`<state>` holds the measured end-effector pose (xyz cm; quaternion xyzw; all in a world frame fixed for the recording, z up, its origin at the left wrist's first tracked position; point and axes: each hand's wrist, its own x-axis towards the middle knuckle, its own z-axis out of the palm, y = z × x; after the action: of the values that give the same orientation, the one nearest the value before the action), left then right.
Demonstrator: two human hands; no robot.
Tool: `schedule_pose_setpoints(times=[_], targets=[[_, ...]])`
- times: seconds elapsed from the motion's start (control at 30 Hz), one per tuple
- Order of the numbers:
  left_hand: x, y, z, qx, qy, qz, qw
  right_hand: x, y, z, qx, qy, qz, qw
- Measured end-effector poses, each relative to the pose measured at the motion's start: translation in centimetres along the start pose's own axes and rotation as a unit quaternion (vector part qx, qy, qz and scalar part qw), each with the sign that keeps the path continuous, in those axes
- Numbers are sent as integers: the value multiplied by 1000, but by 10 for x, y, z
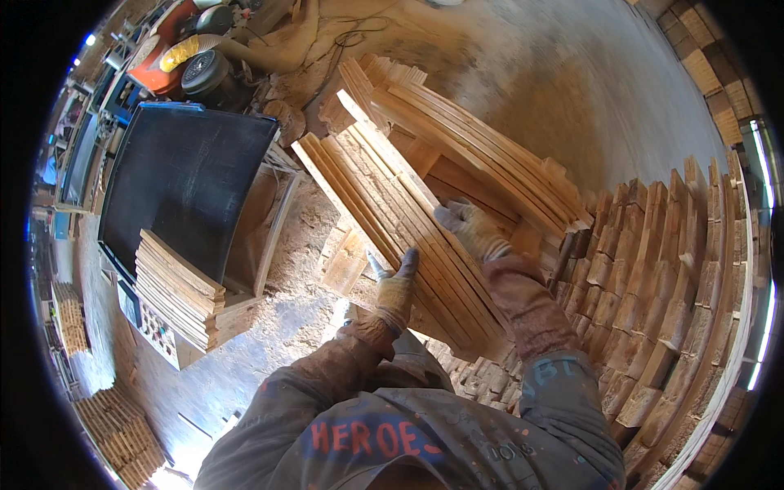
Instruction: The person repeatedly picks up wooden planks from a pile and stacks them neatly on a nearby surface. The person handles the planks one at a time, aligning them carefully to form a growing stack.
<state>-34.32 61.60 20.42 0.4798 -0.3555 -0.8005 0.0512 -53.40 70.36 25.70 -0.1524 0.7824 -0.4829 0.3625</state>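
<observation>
Person's left hand [394, 296], in a yellowish knit glove with grey fingers, grips the left edge of a bundle of long, flat, light-brown wooden boards [384, 204], thumb on top. Right hand [475, 232], similarly gloved, is closed on the opposite edge. Bundle lies slanted in front of the torso, far end toward upper left; whether its underside is supported cannot be told. Beyond it: second stack of long tan wooden boards [490, 159]. Left: black flat-topped table [184, 175]. Right: piled rough brown wooden pieces [645, 286].
</observation>
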Motion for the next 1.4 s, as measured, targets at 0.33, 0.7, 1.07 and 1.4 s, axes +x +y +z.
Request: schedule_pose_setpoints(times=[0.33,0.7,1.07,1.4], targets=[[12,9,14,-2,-107,80,991,79,-55,-137,-471,264,10,842],[-3,46,-1,16,-160,105,981,47,30,-122,-173,-30,104,979],[-42,101,-90,-65,-144,187,970,10,-13,-56,-107,-123,-10,987],[47,229,-420,89,144,382,908,198,-192,381,-123,-426,18,896]])
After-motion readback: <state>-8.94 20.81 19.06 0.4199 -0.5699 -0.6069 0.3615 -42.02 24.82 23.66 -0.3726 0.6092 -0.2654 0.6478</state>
